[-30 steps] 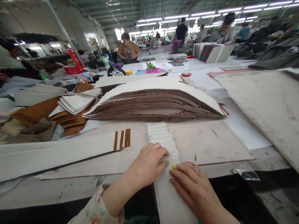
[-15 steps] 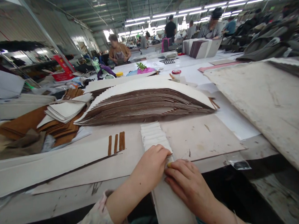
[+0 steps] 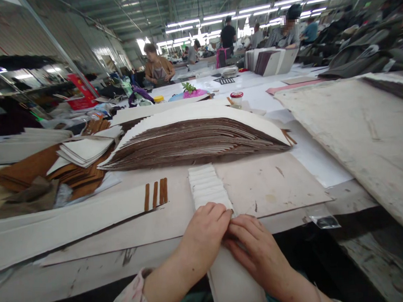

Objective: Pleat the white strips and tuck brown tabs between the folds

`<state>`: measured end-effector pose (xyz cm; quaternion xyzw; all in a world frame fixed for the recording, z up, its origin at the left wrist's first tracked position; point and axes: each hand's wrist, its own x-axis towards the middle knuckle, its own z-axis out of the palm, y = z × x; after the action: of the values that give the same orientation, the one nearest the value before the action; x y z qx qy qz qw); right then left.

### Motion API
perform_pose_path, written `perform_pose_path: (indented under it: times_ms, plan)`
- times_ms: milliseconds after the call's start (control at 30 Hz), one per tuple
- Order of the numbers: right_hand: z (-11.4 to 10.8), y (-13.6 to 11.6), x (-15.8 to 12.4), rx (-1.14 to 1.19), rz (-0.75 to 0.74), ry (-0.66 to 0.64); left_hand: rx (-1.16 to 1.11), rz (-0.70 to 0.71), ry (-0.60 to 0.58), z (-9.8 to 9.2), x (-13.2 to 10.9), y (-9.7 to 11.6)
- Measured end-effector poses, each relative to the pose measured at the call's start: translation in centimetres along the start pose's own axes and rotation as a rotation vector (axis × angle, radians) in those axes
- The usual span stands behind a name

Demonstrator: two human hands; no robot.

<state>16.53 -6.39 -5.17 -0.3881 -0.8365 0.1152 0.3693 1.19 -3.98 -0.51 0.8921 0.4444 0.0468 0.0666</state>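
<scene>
A long white strip of material [image 3: 233,282] runs from the table's front edge toward me, its far part [image 3: 207,183] gathered into several cross folds. My left hand [image 3: 207,226] lies over the strip just below those folds, fingers curled and pressed together on it. Close against it, my right hand [image 3: 254,241] grips the strip's right side with bent fingers. The fingertips of both hands meet over the strip and hide the spot between them. Left of the strip, several narrow brown strips [image 3: 161,191] lie on the end of a long pale panel [image 3: 88,212].
A tall fanned stack of brown-edged white panels [image 3: 194,140] stands just beyond the strip. Brown and white pieces [image 3: 84,152] are heaped at left. A large pale sheet [image 3: 361,126] slopes at right. Behind are a lidded jar [image 3: 236,98] and several people at work.
Both hands have shifted slightly down along the strip, toward me. More of the folded part now shows beyond my left hand. The fingertips have drawn closer together.
</scene>
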Motion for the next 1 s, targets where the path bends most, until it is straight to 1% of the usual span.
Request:
perform_pose_path:
  times_ms: [133, 167, 300, 400, 533, 667, 767, 867, 933, 1000]
  plan:
    - [-0.5, 0.6, 0.6, 0.034, 0.128, 0.132, 0.051, 0.027, 0.009, -0.1, -0.4, 0.0]
    - [-0.5, 0.7, 0.8, 0.031, 0.144, 0.144, 0.047, 0.028, 0.017, 0.0, -0.5, -0.1]
    - [-0.1, 0.8, 1.3, 0.038, 0.118, 0.062, -0.021, 0.002, 0.073, 0.4, -0.8, -0.4]
    - [0.1, 0.8, 1.4, -0.004, 0.073, 0.019, -0.088, -0.036, 0.111, 0.6, -1.0, -0.6]
    - [-0.1, 0.6, 1.8, -0.112, -0.015, -0.042, -0.168, -0.157, 0.143, 0.3, -1.4, -1.1]
    - [-0.8, 0.2, 2.5, -0.153, -0.033, -0.150, -0.287, -0.242, 0.165, -0.2, -2.1, -2.0]
    - [-1.1, 0.1, 3.1, -0.140, 0.002, -0.214, -0.329, -0.251, 0.169, -0.3, -2.5, -2.4]
    - [-1.3, 0.0, 3.7, -0.126, 0.013, -0.268, -0.326, -0.238, 0.172, -0.1, -2.6, -2.4]
    - [-1.4, -0.1, 4.0, -0.141, -0.011, -0.296, -0.299, -0.226, 0.171, 0.1, -2.7, -2.2]
    - [-1.2, -0.3, 4.1, -0.195, -0.058, -0.294, -0.258, -0.208, 0.167, 0.2, -2.7, -2.0]
